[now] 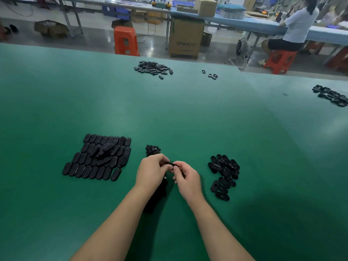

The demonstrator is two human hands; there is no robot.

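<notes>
Left hand point(152, 171) and right hand point(185, 176) meet above the green surface point(169, 113), fingers of both curled round one small black part point(170, 164) held between them. Rows of black oval shells point(99, 157) lie left, a loose pile of open shells point(224, 172) right, small black bits point(152, 150) just beyond the hands. Far pile point(152, 68) near the back edge.

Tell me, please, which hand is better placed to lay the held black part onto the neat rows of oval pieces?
Left, probably. The left hand and right hand both pinch the black part, but the rows of oval pieces lie on the left hand's side; the right would have to cross over.
</notes>
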